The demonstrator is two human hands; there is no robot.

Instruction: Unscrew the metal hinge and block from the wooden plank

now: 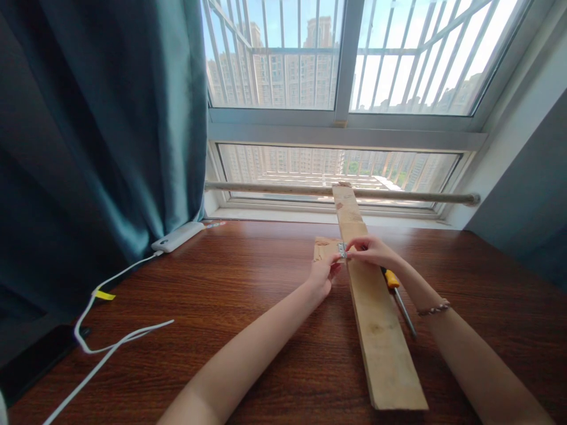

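A long wooden board lies lengthwise on the table, its far end up against the rail by the window. Butted to its left side is a short wooden piece. A small silver metal hinge spans the joint between the two. My left hand is closed, thumb and index finger on the hinge's near edge, by the short piece. Reaching over the board, my right hand pinches the hinge from the right. A screwdriver with a yellow and black handle rests right of the board, under my right forearm.
The brown wood-grain table reaches to the window sill. A white power strip lies at the back left, its white cable looping forward. A dark flat object sits at the left edge. A metal rail crosses before the window; a teal curtain hangs left.
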